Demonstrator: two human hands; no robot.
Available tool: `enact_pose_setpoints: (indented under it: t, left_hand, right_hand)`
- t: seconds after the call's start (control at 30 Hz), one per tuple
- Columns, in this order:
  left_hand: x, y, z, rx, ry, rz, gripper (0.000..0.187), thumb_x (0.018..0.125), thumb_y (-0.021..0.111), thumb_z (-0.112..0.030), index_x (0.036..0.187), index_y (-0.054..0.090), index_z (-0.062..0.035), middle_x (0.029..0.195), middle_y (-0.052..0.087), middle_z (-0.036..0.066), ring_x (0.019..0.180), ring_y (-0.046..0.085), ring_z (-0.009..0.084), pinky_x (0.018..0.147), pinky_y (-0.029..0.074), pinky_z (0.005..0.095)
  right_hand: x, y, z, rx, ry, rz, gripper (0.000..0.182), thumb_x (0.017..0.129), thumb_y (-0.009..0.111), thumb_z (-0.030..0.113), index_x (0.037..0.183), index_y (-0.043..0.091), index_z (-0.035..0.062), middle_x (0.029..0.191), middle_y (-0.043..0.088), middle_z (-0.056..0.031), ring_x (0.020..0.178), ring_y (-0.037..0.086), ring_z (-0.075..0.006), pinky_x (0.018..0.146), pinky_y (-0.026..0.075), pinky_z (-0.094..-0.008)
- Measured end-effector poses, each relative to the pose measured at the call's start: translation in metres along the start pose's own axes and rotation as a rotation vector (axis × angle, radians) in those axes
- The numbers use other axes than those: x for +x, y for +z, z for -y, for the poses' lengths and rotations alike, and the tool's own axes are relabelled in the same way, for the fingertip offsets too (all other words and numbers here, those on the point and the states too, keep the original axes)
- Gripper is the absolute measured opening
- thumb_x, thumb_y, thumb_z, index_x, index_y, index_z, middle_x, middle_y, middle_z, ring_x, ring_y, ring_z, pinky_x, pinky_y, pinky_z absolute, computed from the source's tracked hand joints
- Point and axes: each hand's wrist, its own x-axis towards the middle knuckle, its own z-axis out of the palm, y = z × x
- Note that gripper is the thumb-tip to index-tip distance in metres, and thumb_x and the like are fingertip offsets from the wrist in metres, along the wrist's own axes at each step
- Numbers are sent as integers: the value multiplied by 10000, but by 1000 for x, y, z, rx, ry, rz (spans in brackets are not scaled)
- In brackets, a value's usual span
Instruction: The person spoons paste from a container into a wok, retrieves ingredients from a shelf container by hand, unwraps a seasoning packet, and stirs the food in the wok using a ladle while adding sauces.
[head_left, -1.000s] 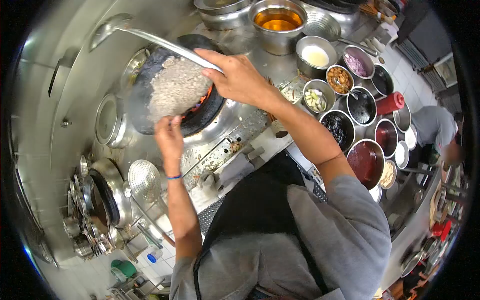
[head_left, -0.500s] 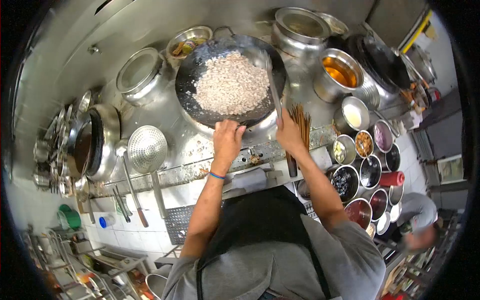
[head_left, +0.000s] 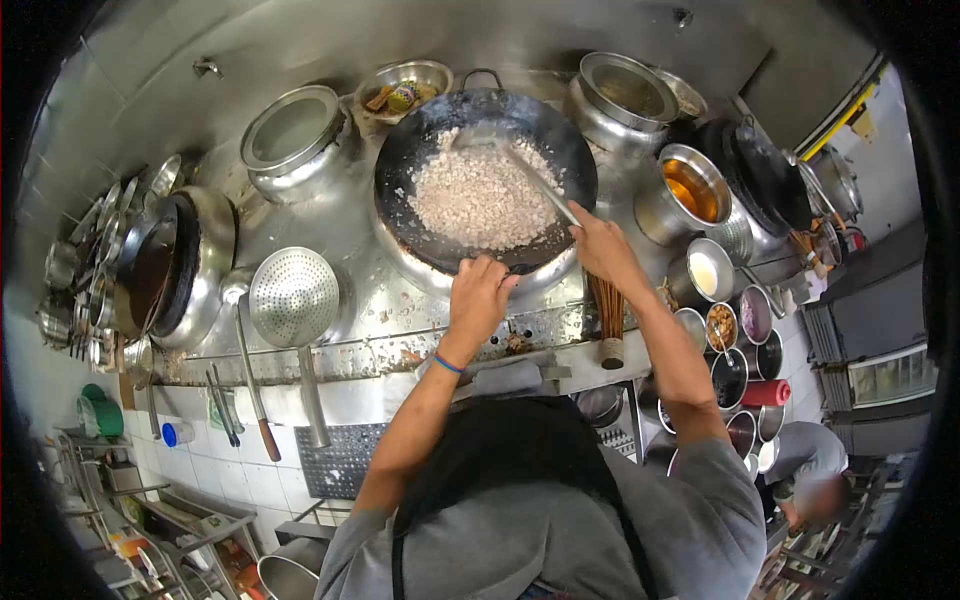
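Observation:
A large black wok (head_left: pixel 405 228) holds a heap of pale chopped food (head_left: pixel 480 200). My left hand (head_left: pixel 480 298) is closed at the wok's near rim, its fingers wrapped over the edge. Gripped in my right hand (head_left: pixel 603 248) is the handle of a metal spatula (head_left: pixel 541 186). The spatula reaches over the food, with its blade at the far part of the heap. Just below my right hand, a bundle of thin brown sticks (head_left: pixel 609 315) stands at the stove's front edge.
Left of the wok are a lidded pot (head_left: pixel 292 135), a perforated skimmer (head_left: pixel 294 296) and a ladle (head_left: pixel 240 290). A pot of orange liquid (head_left: pixel 694 190) and several ingredient bowls stand right. Another person (head_left: pixel 810 465) is at the lower right.
The spatula blade has moved left across the far part of the food, and its handle now slants more. The camera view has shifted. My left hand still holds the rim.

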Motion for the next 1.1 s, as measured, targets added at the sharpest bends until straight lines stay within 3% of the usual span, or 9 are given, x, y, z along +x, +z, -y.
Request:
enact_pose_setpoints:
  t: [0.13, 0.27, 0.43, 0.5, 0.53, 0.63, 0.77, 1.0, 1.1]
  left_hand:
    - [-2, 0, -1, -32, -17, -51, 183, 861, 752, -189, 892, 631, -55, 931, 582, 119, 867, 537, 363, 752, 455, 466]
    - [0, 0, -3, -33, 11, -28, 180, 853, 756, -178, 893, 632, -55, 929, 583, 119, 872, 538, 363, 754, 455, 466]
    - [-1, -1, -3, -58, -8, -55, 171, 878, 750, -150, 906, 628, -34, 919, 581, 133, 863, 521, 368, 772, 437, 460]
    - [-1, -1, -3, -57, -8, -48, 171, 874, 753, -148, 905, 628, -35, 922, 585, 132, 859, 522, 368, 769, 438, 460]
    - [-1, -1, -3, -58, -4, -45, 170, 873, 754, -147, 905, 628, -36, 924, 586, 132, 857, 523, 368, 767, 439, 460]
    - [-1, -1, -2, -69, -14, -44, 169, 868, 756, -141, 907, 629, -36, 926, 592, 131, 851, 524, 369, 765, 443, 460]
    - [-2, -1, -3, -65, -29, -65, 172, 868, 754, -168, 905, 639, -46, 935, 591, 123, 870, 533, 366, 763, 454, 465]
    - [-1, 3, -1, -57, -34, -70, 175, 878, 745, -179, 894, 634, -44, 935, 589, 127, 874, 531, 368, 767, 450, 470]
    - [-3, 4, -1, -48, -4, -62, 180, 873, 746, -189, 888, 634, -48, 938, 583, 124, 877, 532, 372, 761, 457, 476]
  right_hand:
    - [5, 17, 0, 34, 31, -125, 488, 1012, 559, 190, 1493, 493, 143, 1071, 684, -301, 1028, 641, -513, 921, 501, -553]
    - [28, 12, -19, 9, -63, 8, 458, 1024, 547, 197, 1477, 526, 135, 1180, 691, -260, 1077, 663, -469, 916, 524, -531]
    - [19, 24, 1, 605, 207, 86, 425, 1060, 529, 240, 1473, 532, 141, 950, 692, -156, 737, 672, -301, 645, 532, -422]
    - [32, 21, 9, 961, 477, 295, 413, 1072, 510, 246, 1476, 531, 161, 793, 615, -73, 533, 569, -188, 475, 469, -364]
    - [33, 23, 20, 890, 451, 260, 408, 1080, 486, 245, 1483, 518, 187, 693, 440, 29, 449, 381, -73, 373, 331, -277]
    - [25, 14, 33, 888, 322, 271, 417, 1076, 485, 233, 1487, 512, 167, 668, 453, 27, 450, 413, -92, 376, 359, -290]
    - [29, 27, 37, 897, 412, 189, 433, 1098, 447, 220, 1528, 489, 198, 665, 448, 34, 439, 367, -70, 363, 323, -274]
    - [21, 14, 19, 764, 270, 93, 449, 1090, 473, 210, 1538, 486, 187, 612, 432, 31, 415, 370, -76, 349, 333, -281]
    - [37, 26, 4, 714, 349, 226, 448, 1087, 485, 225, 1532, 493, 170, 592, 404, 44, 413, 376, -79, 349, 330, -283]
